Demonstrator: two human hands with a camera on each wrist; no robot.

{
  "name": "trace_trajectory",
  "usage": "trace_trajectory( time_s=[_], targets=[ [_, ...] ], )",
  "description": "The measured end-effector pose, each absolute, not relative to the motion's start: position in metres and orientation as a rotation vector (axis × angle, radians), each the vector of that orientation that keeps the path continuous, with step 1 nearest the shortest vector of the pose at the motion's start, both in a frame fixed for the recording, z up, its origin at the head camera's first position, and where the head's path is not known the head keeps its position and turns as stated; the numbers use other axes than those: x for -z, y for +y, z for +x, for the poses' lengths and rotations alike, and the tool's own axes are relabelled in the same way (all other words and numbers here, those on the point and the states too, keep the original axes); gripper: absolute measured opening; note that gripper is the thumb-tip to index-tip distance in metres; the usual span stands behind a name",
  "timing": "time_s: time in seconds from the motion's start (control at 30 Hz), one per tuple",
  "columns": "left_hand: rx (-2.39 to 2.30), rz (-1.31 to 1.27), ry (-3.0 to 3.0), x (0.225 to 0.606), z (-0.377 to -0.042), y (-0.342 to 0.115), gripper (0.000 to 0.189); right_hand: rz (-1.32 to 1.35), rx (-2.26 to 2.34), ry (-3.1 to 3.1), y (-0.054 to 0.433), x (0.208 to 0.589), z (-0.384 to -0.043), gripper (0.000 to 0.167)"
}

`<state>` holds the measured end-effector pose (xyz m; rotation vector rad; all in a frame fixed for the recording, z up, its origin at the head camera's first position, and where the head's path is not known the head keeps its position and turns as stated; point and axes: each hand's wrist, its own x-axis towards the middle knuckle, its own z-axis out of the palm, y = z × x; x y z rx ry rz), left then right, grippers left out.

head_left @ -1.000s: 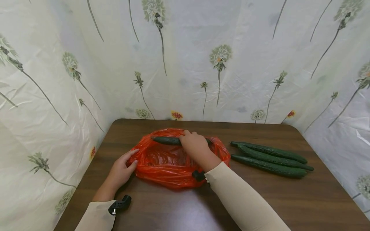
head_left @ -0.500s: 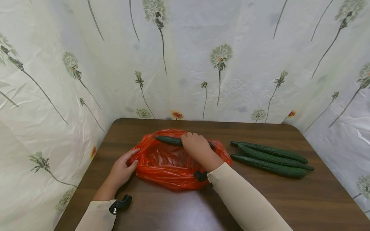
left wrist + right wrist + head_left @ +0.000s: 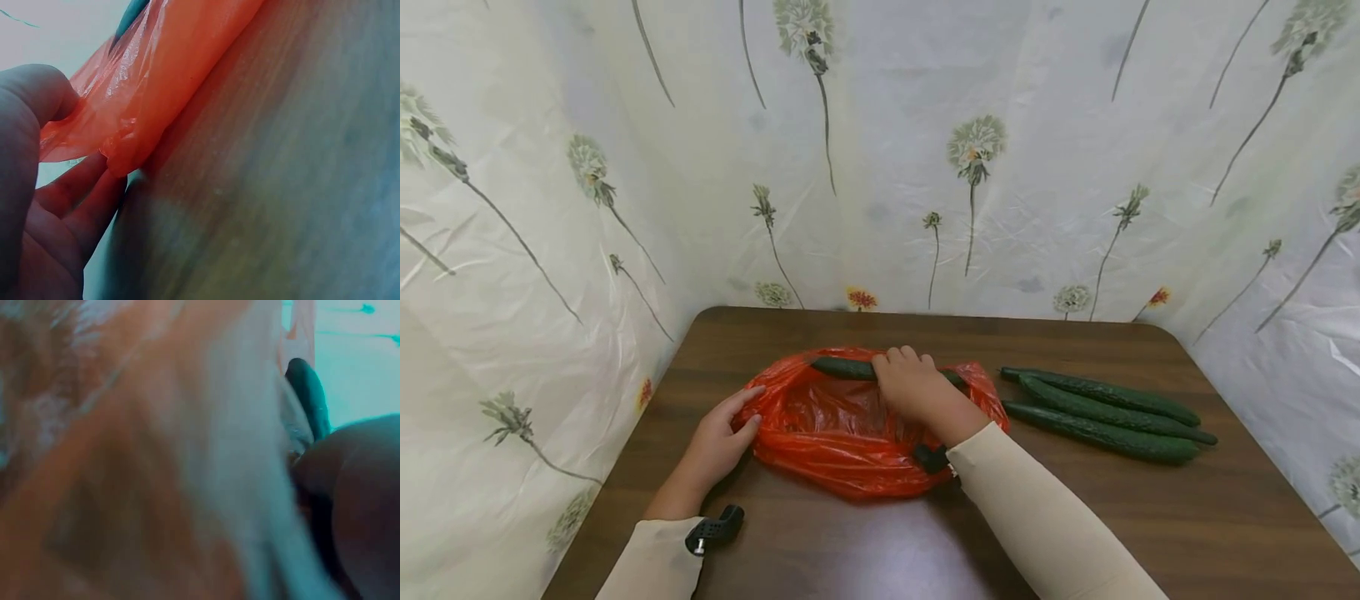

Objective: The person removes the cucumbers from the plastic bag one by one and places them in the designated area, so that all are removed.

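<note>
A red plastic bag (image 3: 850, 462) lies on the table with its mouth spread open. My right hand (image 3: 917, 387) grips a dark green cucumber (image 3: 844, 368) from above, at its middle. That cucumber lies sideways along the far side of the bag's mouth, both ends showing past the hand. At the bag's left edge, my left hand (image 3: 718, 437) pinches the plastic; the left wrist view has the red film (image 3: 144, 94) between thumb and fingers. In the right wrist view, blurred plastic (image 3: 156, 456) covers most of the picture, and one cucumber end shows beside the hand.
Three more cucumbers (image 3: 1097, 412) lie side by side on the brown wooden table (image 3: 850, 558), just right of the bag. Behind and beside the table hangs a pale sheet (image 3: 880, 167) printed with dandelions.
My right hand and the cucumber have shifted slightly right and nearer. The bag's far rim has dropped, and its right side reaches farther right. My left hand stays at the bag's left edge.
</note>
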<state>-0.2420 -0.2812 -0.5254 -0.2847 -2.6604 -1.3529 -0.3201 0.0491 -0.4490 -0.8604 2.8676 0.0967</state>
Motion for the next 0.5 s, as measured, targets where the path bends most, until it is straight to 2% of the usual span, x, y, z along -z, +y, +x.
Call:
trace_trajectory(
  time_s=[0.27, 0.5],
  targets=[
    [1.384, -0.285, -2.636, 0.52, -0.253, -0.28, 0.047, -0.82, 0.052, 2.873, 0.053, 0.443, -0.332, 0.03],
    [1.349, -0.275, -2.669, 0.528, -0.244, -0.285, 0.047, -0.937, -0.043, 2.883, 0.053, 0.456, -0.331, 0.046]
  ],
)
